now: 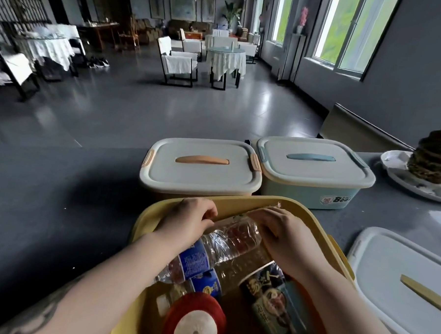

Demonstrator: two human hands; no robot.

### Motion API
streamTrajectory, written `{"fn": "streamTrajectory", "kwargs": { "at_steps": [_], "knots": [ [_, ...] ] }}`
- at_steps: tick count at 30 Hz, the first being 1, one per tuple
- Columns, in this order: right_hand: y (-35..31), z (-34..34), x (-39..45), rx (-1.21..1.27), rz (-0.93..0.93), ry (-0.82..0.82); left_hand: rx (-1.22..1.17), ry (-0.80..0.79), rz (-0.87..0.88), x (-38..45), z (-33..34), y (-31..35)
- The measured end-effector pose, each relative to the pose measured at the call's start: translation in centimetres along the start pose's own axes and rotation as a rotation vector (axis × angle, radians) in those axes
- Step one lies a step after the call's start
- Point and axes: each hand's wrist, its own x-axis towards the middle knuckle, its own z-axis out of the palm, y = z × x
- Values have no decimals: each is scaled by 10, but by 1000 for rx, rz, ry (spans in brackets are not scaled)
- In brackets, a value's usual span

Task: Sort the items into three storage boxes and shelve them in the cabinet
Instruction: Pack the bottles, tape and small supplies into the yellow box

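Yellow box point(240, 202) on the bench is being packed: left hand point(189, 220) and right hand point(280, 232) both grip a clear bottle point(225, 246) inside it; next, I'd guess, fit its lid point(397, 275)

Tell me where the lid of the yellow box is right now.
In the head view, the lid lies off the yellow box, flat on the counter just right of it, at the frame's lower right.
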Motion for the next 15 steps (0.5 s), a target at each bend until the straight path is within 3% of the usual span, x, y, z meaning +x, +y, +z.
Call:
{"fn": "streamTrajectory", "kwargs": {
  "at_steps": [4, 11, 15],
  "knots": [
    [-10, 3, 0, -89, -98, -151, 79, -2, -12, -2, -3, -1],
    [-21, 3, -3, -231, -142, -159, 8, -81, -72, -36, -14, 11],
    [-21, 8, -3, -297, -149, -280, 4, -173, -70, -48, -13, 7]
  ]
}}
